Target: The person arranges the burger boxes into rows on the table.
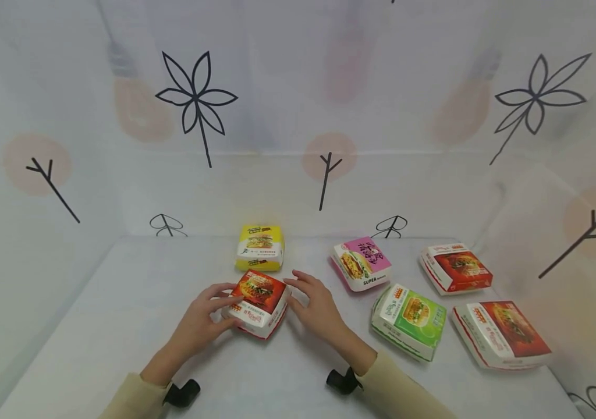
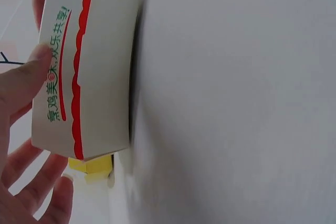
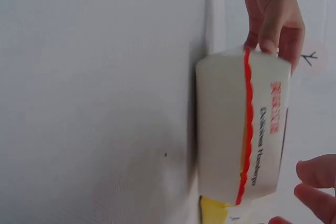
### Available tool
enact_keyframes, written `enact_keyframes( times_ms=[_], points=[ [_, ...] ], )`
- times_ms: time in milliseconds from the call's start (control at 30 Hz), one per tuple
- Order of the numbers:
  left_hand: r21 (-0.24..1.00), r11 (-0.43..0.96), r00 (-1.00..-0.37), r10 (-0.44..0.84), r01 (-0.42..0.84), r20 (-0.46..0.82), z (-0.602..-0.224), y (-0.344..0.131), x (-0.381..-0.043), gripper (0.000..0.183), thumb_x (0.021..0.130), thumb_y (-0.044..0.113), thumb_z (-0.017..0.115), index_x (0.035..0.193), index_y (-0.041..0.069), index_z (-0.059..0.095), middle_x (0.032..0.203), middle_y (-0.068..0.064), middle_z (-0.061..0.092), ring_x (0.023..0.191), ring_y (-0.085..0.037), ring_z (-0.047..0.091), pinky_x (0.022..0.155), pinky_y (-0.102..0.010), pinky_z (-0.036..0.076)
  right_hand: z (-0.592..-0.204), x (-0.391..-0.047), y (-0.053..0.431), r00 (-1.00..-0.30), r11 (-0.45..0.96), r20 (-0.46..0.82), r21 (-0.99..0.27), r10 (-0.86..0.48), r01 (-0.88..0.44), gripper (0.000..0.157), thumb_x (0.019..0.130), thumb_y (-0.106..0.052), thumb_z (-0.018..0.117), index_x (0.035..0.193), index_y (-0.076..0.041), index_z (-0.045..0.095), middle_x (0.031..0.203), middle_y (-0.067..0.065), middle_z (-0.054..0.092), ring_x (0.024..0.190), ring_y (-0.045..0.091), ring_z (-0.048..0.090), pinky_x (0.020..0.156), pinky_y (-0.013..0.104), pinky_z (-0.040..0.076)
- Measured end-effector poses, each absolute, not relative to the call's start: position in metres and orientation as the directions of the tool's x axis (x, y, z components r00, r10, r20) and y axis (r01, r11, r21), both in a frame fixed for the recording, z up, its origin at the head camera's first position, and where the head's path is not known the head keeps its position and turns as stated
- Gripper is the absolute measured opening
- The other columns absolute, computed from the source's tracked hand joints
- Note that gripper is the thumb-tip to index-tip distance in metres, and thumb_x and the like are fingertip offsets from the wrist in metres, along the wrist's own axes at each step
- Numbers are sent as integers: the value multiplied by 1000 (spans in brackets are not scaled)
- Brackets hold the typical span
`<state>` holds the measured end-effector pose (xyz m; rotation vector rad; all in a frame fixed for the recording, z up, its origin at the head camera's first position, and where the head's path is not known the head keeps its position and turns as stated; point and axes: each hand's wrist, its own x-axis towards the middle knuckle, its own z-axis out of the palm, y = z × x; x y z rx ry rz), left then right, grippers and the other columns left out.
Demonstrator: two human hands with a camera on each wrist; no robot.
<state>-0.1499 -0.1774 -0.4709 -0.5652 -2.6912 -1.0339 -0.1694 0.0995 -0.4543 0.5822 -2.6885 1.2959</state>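
Observation:
A red-and-white hamburger box [image 1: 260,299] rests on the white table between the two hands. My left hand [image 1: 205,317] holds its left side, the thumb at the near corner and a finger over the lid. In the left wrist view that thumb [image 2: 37,69] lies against the box's white side wall [image 2: 102,72], above a scalloped red line. Beside the box's right edge is my right hand [image 1: 315,302], fingers spread and loosely bent. The right wrist view shows a gap between the right fingers [image 3: 317,182] and the box [image 3: 236,129].
Right behind the held box stands a yellow hamburger box [image 1: 259,248]. To the right lie a pink box [image 1: 362,263], a green box [image 1: 410,321] and two more red-and-white boxes, one farther back [image 1: 457,269] and one nearer [image 1: 502,336]. A patterned white cloth [image 1: 277,192] hangs behind the table.

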Motion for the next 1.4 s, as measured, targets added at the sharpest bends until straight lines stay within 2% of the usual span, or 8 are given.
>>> enact_keyframes(
  times_ms=[133,333,400,633,767,1000,1400],
  points=[
    [572,714,-909,243,404,339,-471,-172,-146,46,73,22,90,117,23,75,137,1,55,114,-21,55,87,-45,51,-450,-158,100,-924,568,238,-733,-300,-373,45,94,-17,69,138,-16,60,148,9,49,137,31,44,107,58,36],
    [576,726,-916,197,375,350,-469,-163,-143,45,72,22,91,115,20,76,132,-2,58,115,-25,57,89,-47,52,-452,-146,96,-902,622,184,-669,-391,-407,56,94,-28,69,146,-18,52,151,10,45,135,29,47,104,51,43],
    [579,728,-918,188,369,349,-468,-161,-142,45,72,23,91,115,19,76,130,-2,59,116,-26,57,89,-47,52,-452,-144,93,-897,630,170,-659,-408,-411,57,94,-33,69,147,-19,52,152,12,44,135,31,47,103,51,43],
    [597,705,-913,189,383,363,-466,-162,-142,45,73,25,90,115,19,76,124,3,61,108,-17,58,75,-34,53,-454,-144,90,-899,634,145,-662,-414,-399,59,92,-43,69,145,-20,54,155,12,38,138,34,42,105,53,41],
    [611,688,-910,191,391,367,-466,-163,-142,43,73,22,90,114,18,76,123,3,61,108,-16,58,74,-33,53,-456,-146,90,-894,623,135,-672,-428,-400,60,91,-47,70,144,-20,56,158,11,33,139,35,39,106,55,39],
    [608,687,-906,192,398,377,-467,-164,-142,42,74,19,90,113,17,76,120,3,60,106,-15,58,74,-34,53,-457,-153,89,-888,611,148,-675,-436,-413,55,91,-38,72,141,-19,59,157,12,35,139,36,39,106,55,39],
    [580,699,-895,211,419,392,-468,-168,-153,43,75,20,89,115,16,76,121,1,60,108,-19,58,76,-36,54,-463,-167,84,-893,568,166,-719,-419,-401,55,90,-29,75,142,-19,58,156,12,36,140,33,38,107,52,38]
  ],
)
